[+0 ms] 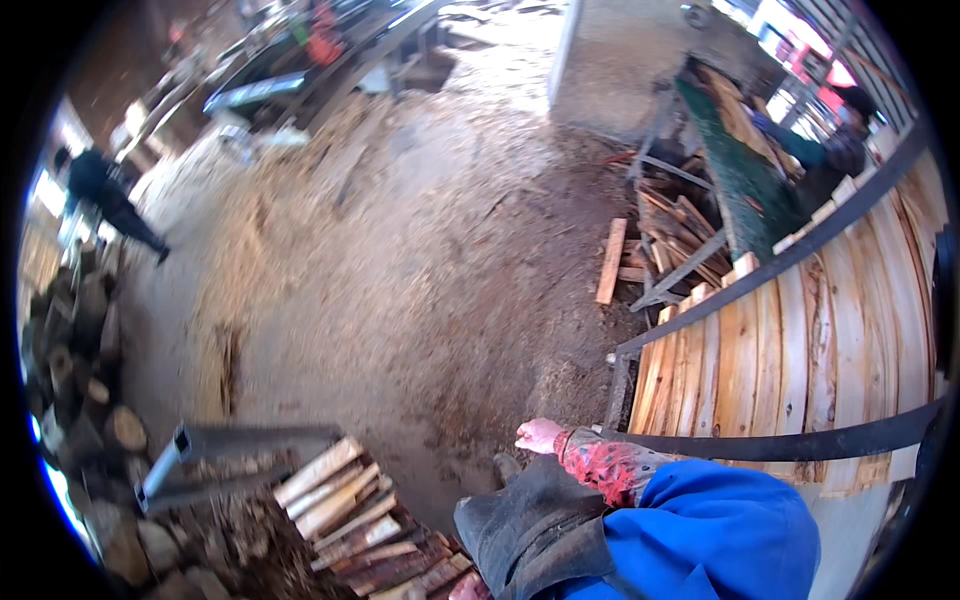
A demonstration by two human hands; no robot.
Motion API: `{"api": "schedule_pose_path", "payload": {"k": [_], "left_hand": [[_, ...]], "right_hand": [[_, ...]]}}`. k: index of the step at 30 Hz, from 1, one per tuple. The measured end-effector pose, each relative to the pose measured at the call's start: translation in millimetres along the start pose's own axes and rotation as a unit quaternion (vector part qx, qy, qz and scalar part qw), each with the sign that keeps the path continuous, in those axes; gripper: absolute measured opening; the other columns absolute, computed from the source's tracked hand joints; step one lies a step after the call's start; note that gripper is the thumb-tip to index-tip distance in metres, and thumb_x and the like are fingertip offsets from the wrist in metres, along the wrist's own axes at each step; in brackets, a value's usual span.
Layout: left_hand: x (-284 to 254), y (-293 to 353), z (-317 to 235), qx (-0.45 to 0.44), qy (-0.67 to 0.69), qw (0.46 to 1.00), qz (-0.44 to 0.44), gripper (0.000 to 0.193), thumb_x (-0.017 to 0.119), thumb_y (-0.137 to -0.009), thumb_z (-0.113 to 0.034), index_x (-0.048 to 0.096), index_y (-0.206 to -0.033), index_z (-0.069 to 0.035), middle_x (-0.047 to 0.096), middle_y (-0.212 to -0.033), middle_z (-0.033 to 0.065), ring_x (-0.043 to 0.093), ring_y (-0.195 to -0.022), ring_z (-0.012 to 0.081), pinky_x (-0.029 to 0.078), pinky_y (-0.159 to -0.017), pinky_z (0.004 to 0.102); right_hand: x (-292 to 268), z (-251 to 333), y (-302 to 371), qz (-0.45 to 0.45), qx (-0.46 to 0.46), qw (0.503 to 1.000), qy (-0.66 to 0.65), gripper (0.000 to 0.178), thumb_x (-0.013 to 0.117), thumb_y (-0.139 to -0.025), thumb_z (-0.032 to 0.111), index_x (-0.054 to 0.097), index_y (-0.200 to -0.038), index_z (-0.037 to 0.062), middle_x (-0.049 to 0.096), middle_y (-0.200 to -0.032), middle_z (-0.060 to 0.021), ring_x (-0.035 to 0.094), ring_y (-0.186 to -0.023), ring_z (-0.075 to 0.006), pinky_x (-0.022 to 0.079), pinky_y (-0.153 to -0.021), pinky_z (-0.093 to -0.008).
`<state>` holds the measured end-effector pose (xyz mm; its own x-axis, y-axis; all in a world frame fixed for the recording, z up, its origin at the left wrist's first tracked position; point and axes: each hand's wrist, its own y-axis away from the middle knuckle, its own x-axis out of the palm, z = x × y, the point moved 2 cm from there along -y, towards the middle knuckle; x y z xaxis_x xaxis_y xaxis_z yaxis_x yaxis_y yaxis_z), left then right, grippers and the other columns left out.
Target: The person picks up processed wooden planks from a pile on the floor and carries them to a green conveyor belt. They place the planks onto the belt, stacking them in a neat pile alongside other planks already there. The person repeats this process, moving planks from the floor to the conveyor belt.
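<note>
My right hand [540, 435], below a red patterned sleeve cuff, is closed in a loose fist with nothing visible in it. It hangs over the dirt floor, beside the near corner of a metal-framed rack of pale boards [790, 350]. Only a small part of my left hand [468, 588] shows at the bottom edge, next to a pile of short split wood pieces [350, 510]; its fingers are mostly cut off. Between the two hands hangs a dark apron [540, 530] over my blue clothing [720, 530].
A metal frame [165, 465] stands beside the wood pile, with stacked logs [75, 390] at the left. One person [110, 200] is at the far left, another [840, 140] by a green sloping bench [735, 160]. Scrap wood [690, 235] lies under it. Sawdust [250, 240] covers the floor.
</note>
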<state>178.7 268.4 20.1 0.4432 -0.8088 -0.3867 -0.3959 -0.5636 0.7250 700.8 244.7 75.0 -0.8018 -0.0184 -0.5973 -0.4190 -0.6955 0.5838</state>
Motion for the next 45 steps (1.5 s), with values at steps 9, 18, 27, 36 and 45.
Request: {"api": "schedule_pose_path", "payload": {"k": [9,18,27,36,45], "left_hand": [[-80,-177,-220,-0.161,0.234,0.959,0.007,0.033,0.066,-0.088,-0.032,0.059,-0.105,-0.004,0.067,-0.084,0.0148,0.069,-0.086,0.0278,0.056,-0.07,0.0436],[-160,-360,-352,-0.107,0.194,0.973,0.068,0.04,0.069,-0.088,-0.027,0.055,-0.114,0.0,0.067,-0.089,0.0169,0.068,-0.088,0.0302,0.057,-0.072,0.0435],[-144,-489,-609,-0.025,0.141,0.984,0.109,0.059,0.067,-0.09,-0.019,0.035,-0.132,0.007,0.062,-0.111,0.0259,0.066,-0.1,0.0377,0.058,-0.084,0.0448],[15,-499,-652,-0.111,0.017,0.976,0.187,0.055,0.066,-0.091,-0.025,0.039,-0.13,0.001,0.061,-0.115,0.022,0.064,-0.101,0.0378,0.055,-0.083,0.0489],[131,-510,-801,-0.084,-0.008,0.977,0.197,0.045,0.066,-0.09,-0.021,0.044,-0.12,0.004,0.063,-0.103,0.0211,0.066,-0.09,0.0359,0.056,-0.074,0.0467]], "right_hand": [[-46,-49,-33,-0.053,0.098,0.99,-0.083,0.048,0.062,-0.081,0.047,0.069,-0.104,0.0057,0.07,-0.097,-0.0174,0.067,-0.092,-0.0337,0.051,-0.081,-0.042],[-102,-59,-51,-0.215,0.237,0.913,-0.252,0.046,0.066,-0.08,0.043,0.071,-0.103,0.0046,0.07,-0.099,-0.0171,0.067,-0.096,-0.0312,0.051,-0.086,-0.0393],[-185,-129,-71,-0.311,0.335,0.791,-0.407,0.038,0.067,-0.084,0.032,0.068,-0.107,0.0023,0.071,-0.091,-0.0078,0.067,-0.081,-0.0148,0.053,-0.075,-0.0307],[-360,-276,-53,-0.553,0.347,0.65,-0.389,0.041,0.071,-0.081,0.031,0.066,-0.108,0.0013,0.069,-0.086,-0.0114,0.067,-0.084,-0.0193,0.054,-0.076,-0.0347],[-554,-356,5,-0.696,0.406,0.59,-0.045,0.052,0.071,-0.076,0.015,0.054,-0.123,-0.0005,0.05,-0.121,-0.0177,0.048,-0.115,-0.0363,0.041,-0.098,-0.0413]]}}
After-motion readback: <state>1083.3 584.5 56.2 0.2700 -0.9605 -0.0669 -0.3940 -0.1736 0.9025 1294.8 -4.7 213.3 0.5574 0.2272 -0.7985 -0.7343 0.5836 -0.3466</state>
